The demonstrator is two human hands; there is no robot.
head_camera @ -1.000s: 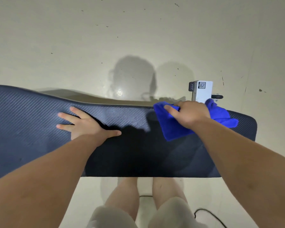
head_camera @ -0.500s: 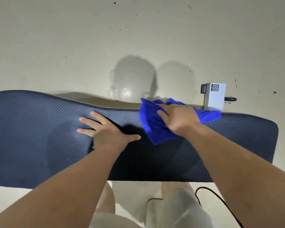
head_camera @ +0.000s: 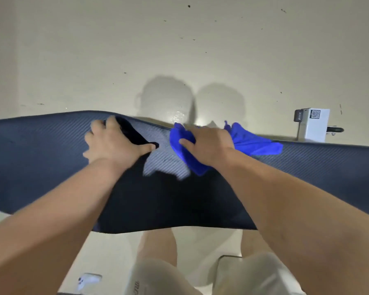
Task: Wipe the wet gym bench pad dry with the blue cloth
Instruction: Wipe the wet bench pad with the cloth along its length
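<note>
A pale, glossy floor (head_camera: 94,60) dotted with dark specks fills the background. Two rounded shadows (head_camera: 166,96) fall on it just past the pad's far edge. The pad (head_camera: 41,162), dark navy with a fine ribbed weave, runs across the view from left to right, and its far edge bows in the wide lens.

The left hand (head_camera: 113,143) lies palm down on the pad, left of the middle. Its fingers are spread wide and reach the far edge, and its thumb points right toward the cloth. It holds nothing and is blurred.

The right hand (head_camera: 209,145) rests on the cloth (head_camera: 254,143) near the far edge, right of the middle, with its fingers curled over the bunched fabric and pressing it to the pad. The bright blue cloth shows on both sides of that hand. A fold sticks out to the left and toward the near edge, and a longer tail trails right along the far edge.

Between the two hands a paler, shiny patch (head_camera: 166,162) shows the weave plainly; whether it is wet I cannot tell.

Beyond the far edge, toward the right end, a white box (head_camera: 314,126) with a small printed code stands on the floor. Below the near edge are bare legs (head_camera: 156,243) and light shorts (head_camera: 158,277). A small white object (head_camera: 87,281) lies on the floor to their left.
</note>
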